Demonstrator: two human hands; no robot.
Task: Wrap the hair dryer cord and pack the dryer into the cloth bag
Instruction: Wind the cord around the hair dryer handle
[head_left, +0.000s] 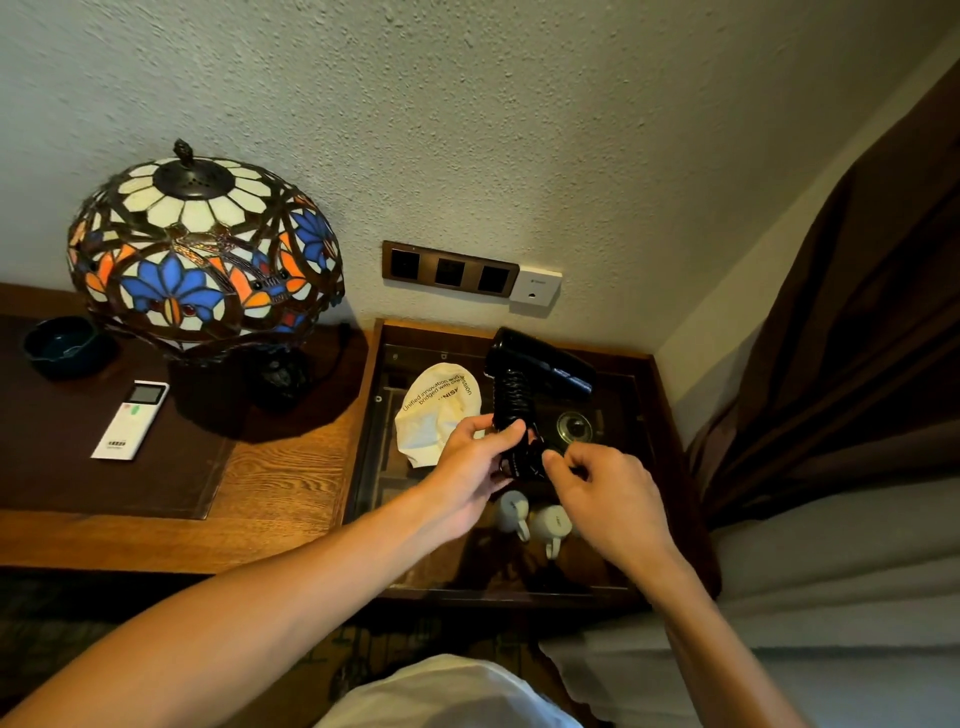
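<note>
A black hair dryer (540, 361) is held upright above the glass-topped side table (660, 415), barrel pointing right. Its black coiled cord (511, 397) is wound in loops around the handle. My left hand (475, 457) grips the lower part of the handle over the coils. My right hand (597, 483) pinches the cord's end at the bottom of the handle. A cream cloth bag (431, 415) with printed text lies crumpled on the glass, just left of the dryer and partly behind my left hand.
Two white mugs (535, 522) show under the glass below my hands, and a round glass lid (574, 427) beside the dryer. A stained-glass lamp (202, 254), a remote (131, 418) and a dark ashtray (62, 345) stand on the wooden desk to the left. Wall sockets (449, 270) behind; curtain and bed at right.
</note>
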